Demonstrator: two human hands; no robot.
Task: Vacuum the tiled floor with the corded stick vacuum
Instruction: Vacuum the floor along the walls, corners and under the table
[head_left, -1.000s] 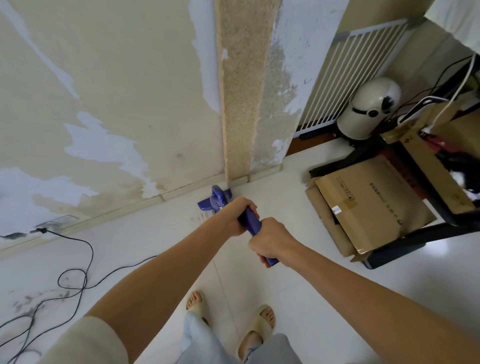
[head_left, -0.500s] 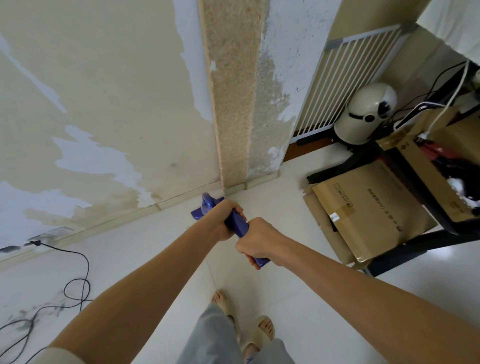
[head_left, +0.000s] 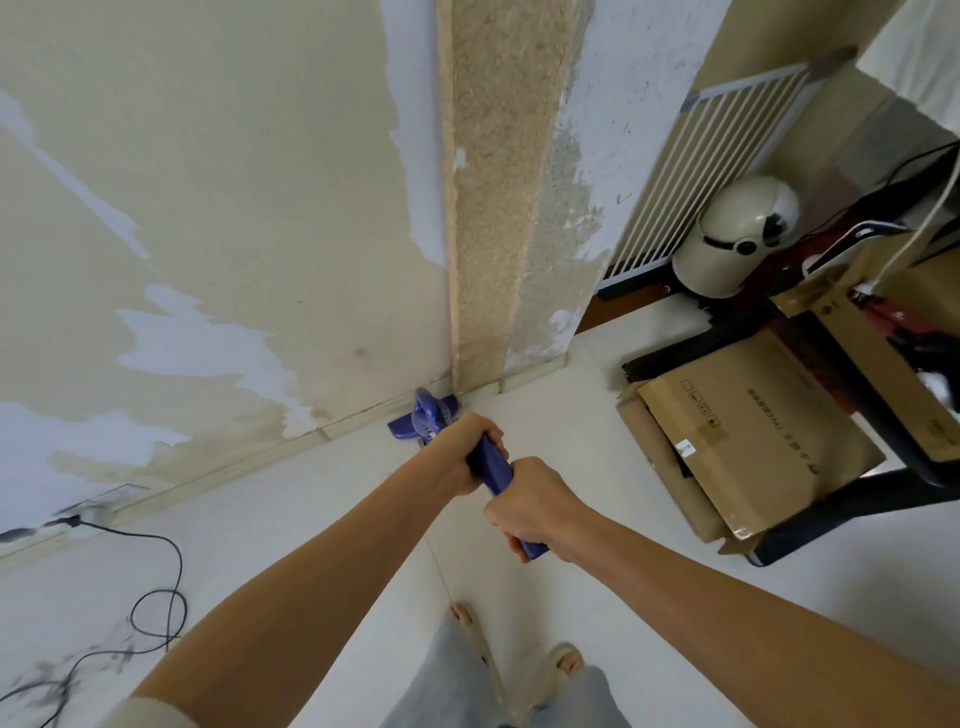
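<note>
Both hands are wrapped around the blue stick vacuum (head_left: 488, 467): my left hand (head_left: 470, 457) grips further down the handle, my right hand (head_left: 530, 506) nearer its end. Its floor head (head_left: 423, 423) sits on the tiled floor (head_left: 311, 509) against the baseboard (head_left: 234, 457).

Tiled floor (head_left: 291, 525) — black cord (head_left: 156, 587), cardboard boxes (head_left: 748, 441)
</note>
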